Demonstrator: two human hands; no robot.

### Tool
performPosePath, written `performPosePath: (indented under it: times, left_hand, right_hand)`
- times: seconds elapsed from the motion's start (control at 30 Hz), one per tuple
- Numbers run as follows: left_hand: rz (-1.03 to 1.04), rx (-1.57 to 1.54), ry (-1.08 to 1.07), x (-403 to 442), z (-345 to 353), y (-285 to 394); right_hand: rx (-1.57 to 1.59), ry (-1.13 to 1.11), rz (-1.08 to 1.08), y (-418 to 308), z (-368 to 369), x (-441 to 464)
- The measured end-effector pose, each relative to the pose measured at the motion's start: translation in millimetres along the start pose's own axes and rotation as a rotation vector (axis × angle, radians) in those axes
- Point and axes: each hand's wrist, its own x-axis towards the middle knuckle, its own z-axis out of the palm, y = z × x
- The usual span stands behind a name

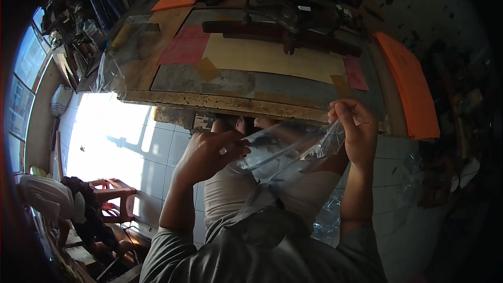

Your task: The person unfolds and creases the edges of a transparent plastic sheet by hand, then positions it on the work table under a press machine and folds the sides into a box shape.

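Observation:
A clear, crinkled plastic sheet or bag [283, 152] stretches between my hands above my lap; its exact kind is hard to make out. My left hand [209, 154] has its fingers curled on the plastic's left side. At the upper right, my right hand [356, 128] pinches a gathered corner of it. Both hands are just in front of the near edge of the work table [220, 102]. The lower part of the plastic hangs towards my shirt.
On the table lie a cream sheet [251, 60], a pink sheet [183, 44] and a dark red bar [251, 29] with metal fittings. Orange sheets [411, 89] lie on the right. A red stool [112, 196] and another person [57, 199] are at lower left.

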Motion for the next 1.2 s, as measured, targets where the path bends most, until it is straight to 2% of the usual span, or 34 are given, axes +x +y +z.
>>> performPosePath:
  times: [0.13,0.2,0.3,0.4,0.5,0.63,0.8,0.93,1.1,1.2]
  left_hand:
    - [-0.063,-0.132,0.121,14.2,-28.2,-22.9]
    - [0.030,-0.196,0.208,25.7,-30.0,-30.1]
    - [-0.082,-0.512,0.276,38.5,-27.2,-22.4]
    - [-0.084,-0.761,0.320,47.6,-22.3,-20.8]
    - [-0.064,-0.778,0.341,53.5,-18.6,-20.8]
    - [-0.089,-0.621,0.381,58.7,-17.8,-17.8]
    - [-0.083,-0.566,0.364,62.5,-18.3,-18.4]
    - [-0.030,-0.682,0.369,66.4,-13.4,-21.2]
    - [0.057,-0.870,0.391,67.6,-12.8,-12.7]
    - [0.016,-0.720,0.357,63.9,-22.7,2.9]
  right_hand:
    - [-0.024,0.163,-0.016,9.8,-23.7,15.2]
    - [0.034,0.188,0.011,19.6,-29.4,21.1]
    - [0.064,0.241,0.034,32.9,-31.8,26.4]
    - [0.077,0.264,0.042,40.7,-35.5,29.9]
    - [0.075,0.254,0.052,46.5,-41.1,35.1]
    - [0.062,0.243,0.058,50.7,-46.5,40.1]
    - [0.038,0.171,0.051,48.6,-53.7,43.4]
    - [-0.016,0.125,0.099,40.3,-57.1,43.2]
    - [-0.413,-0.086,-0.156,-7.6,-35.2,39.9]
    - [-0.577,-0.283,-0.351,-37.0,-17.5,37.5]
